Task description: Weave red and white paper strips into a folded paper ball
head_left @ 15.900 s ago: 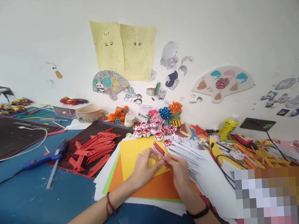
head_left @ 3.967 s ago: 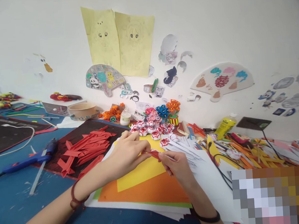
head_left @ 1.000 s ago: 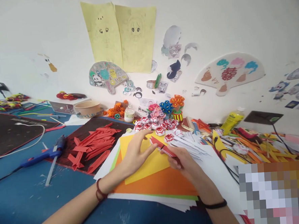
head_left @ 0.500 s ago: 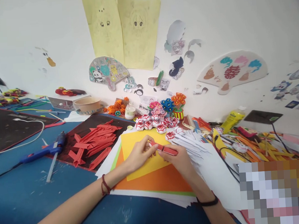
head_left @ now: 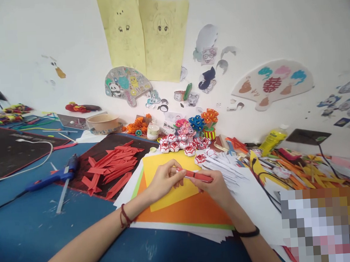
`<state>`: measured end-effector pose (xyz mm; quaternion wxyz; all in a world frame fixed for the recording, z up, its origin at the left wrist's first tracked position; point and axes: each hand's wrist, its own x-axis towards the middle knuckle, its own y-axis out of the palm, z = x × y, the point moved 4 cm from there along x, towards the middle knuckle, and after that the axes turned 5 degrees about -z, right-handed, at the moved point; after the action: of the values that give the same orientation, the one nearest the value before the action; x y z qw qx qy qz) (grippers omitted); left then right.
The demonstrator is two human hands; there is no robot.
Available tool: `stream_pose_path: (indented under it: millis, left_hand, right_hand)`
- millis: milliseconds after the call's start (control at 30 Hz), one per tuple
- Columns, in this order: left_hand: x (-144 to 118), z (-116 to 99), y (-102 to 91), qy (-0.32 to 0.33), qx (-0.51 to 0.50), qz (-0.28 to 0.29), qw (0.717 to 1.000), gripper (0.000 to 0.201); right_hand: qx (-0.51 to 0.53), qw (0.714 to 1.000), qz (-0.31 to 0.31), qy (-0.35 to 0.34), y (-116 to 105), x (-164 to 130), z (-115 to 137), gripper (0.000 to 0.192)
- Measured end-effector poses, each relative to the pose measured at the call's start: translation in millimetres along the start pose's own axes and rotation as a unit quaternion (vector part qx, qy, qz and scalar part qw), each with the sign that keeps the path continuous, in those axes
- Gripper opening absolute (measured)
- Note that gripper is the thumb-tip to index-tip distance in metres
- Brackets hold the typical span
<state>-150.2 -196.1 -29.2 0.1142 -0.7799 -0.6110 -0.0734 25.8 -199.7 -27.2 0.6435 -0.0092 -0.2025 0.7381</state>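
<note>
Between my two hands is a narrow folded strip of red paper, held above the stacked sheets. My left hand pinches its left end between thumb and fingers. At the other end, the thumb and fingers of my right hand are closed on it. A dark line crosses the strip between the hands; I cannot tell whether it is a gap or a shadow. Under the hands lie a yellow sheet and an orange sheet. A pile of folded red paper strips lies to the left.
A blue glue gun with its cord rests at left. Red-and-white paper pieces and white strips lie beyond the sheets. A bowl, a small bottle and a yellow bottle stand along the wall.
My right hand has shifted slightly right and down along the red strip, its fingers now further round the end. My left hand keeps its pinch in nearly the same place.
</note>
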Motion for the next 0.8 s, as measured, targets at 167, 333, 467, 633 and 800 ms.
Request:
stream_pose_path:
  millis: [167, 333, 467, 633, 800]
  left_hand:
    - [0.3, 0.0, 1.7, -0.010, -0.018, 0.011, 1.000, 0.033]
    - [1.6, -2.2, 0.8, -0.006, -0.019, 0.027, 0.999, 0.033]
    - [3.0, -0.3, -5.3, 0.002, 0.002, 0.050, 0.999, 0.033]
    - [5.1, 4.1, -11.1, 0.004, 0.022, 0.093, 0.995, 0.032]
    - [8.3, 5.9, -15.1, 0.003, 0.007, 0.100, 0.995, 0.032]
  right_hand:
    - [-0.007, 1.000, 0.003, 0.006, -4.1, 1.1, -1.9, 0.028]
    - [-0.017, 0.999, 0.027, 0.013, -5.2, 5.3, -5.9, 0.023]
    - [-0.022, 0.999, 0.024, -0.005, -4.0, 11.3, -7.6, 0.019]
    - [-0.036, 0.998, 0.051, -0.021, 1.7, 13.2, -9.5, 0.025]
    - [-0.068, 0.996, 0.023, -0.052, -0.5, 13.8, -7.7, 0.022]
